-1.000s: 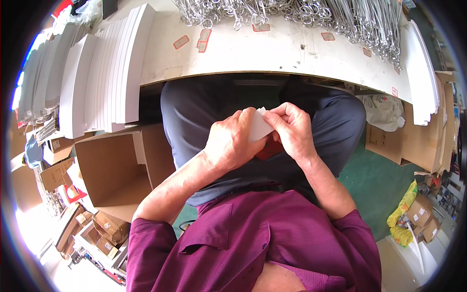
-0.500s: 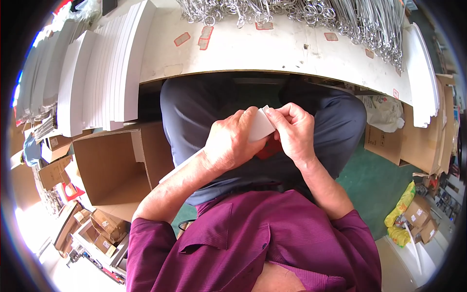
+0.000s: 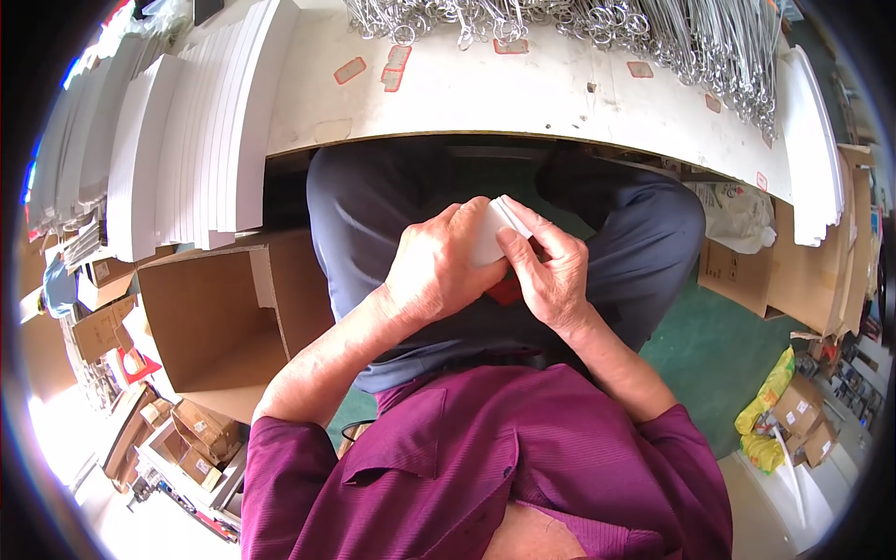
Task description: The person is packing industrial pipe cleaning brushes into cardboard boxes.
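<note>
Posture: person seated, both hands brought together over the lap, below the counter [image 3: 560, 103] edge; working close to the body keeps the small item steady and in view.
Left hand [image 3: 434, 271]: fingers curled shut around the near side of a small white folded card [image 3: 490, 229]; this grip backs the piece from the left so it cannot slide.
Right hand [image 3: 551, 271]: closed in a pinch on the same card, thumb pressing its face, fingertips on the upper edge; looks like a creasing or folding hold.
Card position: between the two grips, touching both, tilted, upper corner sticking out above the fingers.
Red item [image 3: 509, 289]: just beneath the grips, mostly hidden by the hands; kind cannot be told.
Above the grips: counter carries a heap of metal wire rings [image 3: 653, 37], within reach.
Left of the grips: white flat sheets [image 3: 201, 140] stacked on edge, then an open cardboard box [image 3: 210, 317] on the floor, mouth facing the lap, handy for dropping pieces in.
Right of the grips: more cartons [image 3: 747, 271] on green floor.
</note>
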A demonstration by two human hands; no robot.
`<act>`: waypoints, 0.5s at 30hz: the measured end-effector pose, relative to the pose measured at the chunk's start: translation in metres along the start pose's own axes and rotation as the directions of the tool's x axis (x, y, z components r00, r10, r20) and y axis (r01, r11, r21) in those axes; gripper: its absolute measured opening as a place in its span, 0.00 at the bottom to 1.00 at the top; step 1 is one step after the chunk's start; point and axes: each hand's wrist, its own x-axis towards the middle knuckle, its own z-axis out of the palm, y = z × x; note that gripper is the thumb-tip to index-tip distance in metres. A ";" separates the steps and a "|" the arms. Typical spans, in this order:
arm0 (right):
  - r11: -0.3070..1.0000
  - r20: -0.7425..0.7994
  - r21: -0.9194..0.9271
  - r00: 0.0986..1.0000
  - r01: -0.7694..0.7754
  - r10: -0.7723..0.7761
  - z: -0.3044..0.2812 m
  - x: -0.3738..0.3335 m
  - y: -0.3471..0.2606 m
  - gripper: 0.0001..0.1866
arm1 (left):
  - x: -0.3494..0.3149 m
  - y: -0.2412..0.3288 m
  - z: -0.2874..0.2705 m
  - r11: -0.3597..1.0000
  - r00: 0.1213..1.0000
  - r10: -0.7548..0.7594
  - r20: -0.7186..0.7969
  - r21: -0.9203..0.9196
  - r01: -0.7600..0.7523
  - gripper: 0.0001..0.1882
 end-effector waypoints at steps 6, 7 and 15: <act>0.976 0.054 -0.153 0.987 0.157 -0.151 0.002 -0.003 0.000 0.20 | -0.001 -0.004 -0.003 0.997 0.998 0.059 0.008 -0.052 -0.058 0.26; 0.964 0.056 -0.185 0.981 0.192 -0.184 0.002 -0.003 0.000 0.21 | -0.002 -0.004 -0.002 0.998 0.999 0.034 0.017 -0.058 -0.033 0.28; 0.968 0.046 -0.176 0.984 0.180 -0.175 0.011 -0.010 0.004 0.21 | -0.003 -0.008 -0.003 0.999 0.999 0.011 0.037 -0.033 -0.010 0.30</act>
